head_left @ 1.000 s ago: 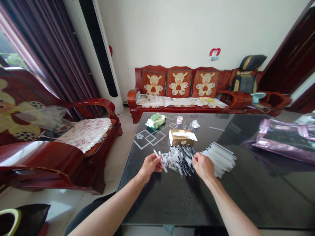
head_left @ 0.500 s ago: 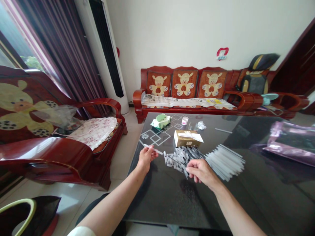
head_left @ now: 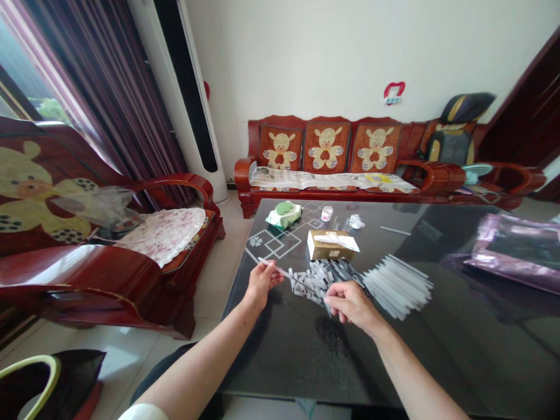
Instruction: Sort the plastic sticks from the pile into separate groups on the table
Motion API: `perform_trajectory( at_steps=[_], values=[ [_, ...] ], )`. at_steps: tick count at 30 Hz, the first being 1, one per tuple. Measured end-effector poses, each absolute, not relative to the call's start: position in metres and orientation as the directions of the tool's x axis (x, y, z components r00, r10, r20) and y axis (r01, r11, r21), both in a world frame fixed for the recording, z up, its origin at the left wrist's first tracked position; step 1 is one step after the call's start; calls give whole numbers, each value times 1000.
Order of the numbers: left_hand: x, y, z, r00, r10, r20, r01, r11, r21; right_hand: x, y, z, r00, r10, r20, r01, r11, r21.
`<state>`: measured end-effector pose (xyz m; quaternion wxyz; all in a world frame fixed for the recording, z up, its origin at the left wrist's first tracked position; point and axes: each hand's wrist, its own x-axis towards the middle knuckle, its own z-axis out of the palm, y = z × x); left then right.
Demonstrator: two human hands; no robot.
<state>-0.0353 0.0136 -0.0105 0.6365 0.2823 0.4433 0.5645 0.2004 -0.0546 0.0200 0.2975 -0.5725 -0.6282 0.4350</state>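
Observation:
My left hand [head_left: 263,284] is closed on a slim, translucent white tube [head_left: 280,269], its white tip poking out past the fingers. Pinched in my right hand [head_left: 349,302] is a thin dark rod [head_left: 306,285] that looks like a pen refill. The rod's far end lines up with the tube's open end; whether it is inside, I cannot tell. Behind and between my hands lies a heap of short whitish pieces [head_left: 312,274], with dark thin rods [head_left: 342,269] beside it. Many long translucent tubes [head_left: 398,287] lie side by side to the right.
On the dark glossy table [head_left: 289,361] stand a tissue box [head_left: 321,251], a green wipes pack [head_left: 284,217] and a small white jar [head_left: 326,213]. Crumpled tissue [head_left: 356,221] and a single tube [head_left: 395,231] lie farther back. Purple plastic packaging [head_left: 494,262] lies at right.
My right hand has shifted slightly left toward my left hand, bringing the dark rod's far end to the tube's open end. My left hand stays nearly in place.

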Motion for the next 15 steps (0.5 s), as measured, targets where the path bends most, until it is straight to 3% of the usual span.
perform_trajectory(
  at_steps=[8,15],
  values=[
    [-17,-9,-17,143,954,-263,-392,298,870,186,-53,10,-156,977,-143,446,-59,-893],
    [-5,-23,-18,236,935,-265,-350,336,874,174,-50,-1,-160,967,-198,224,-160,-961]
  ],
)
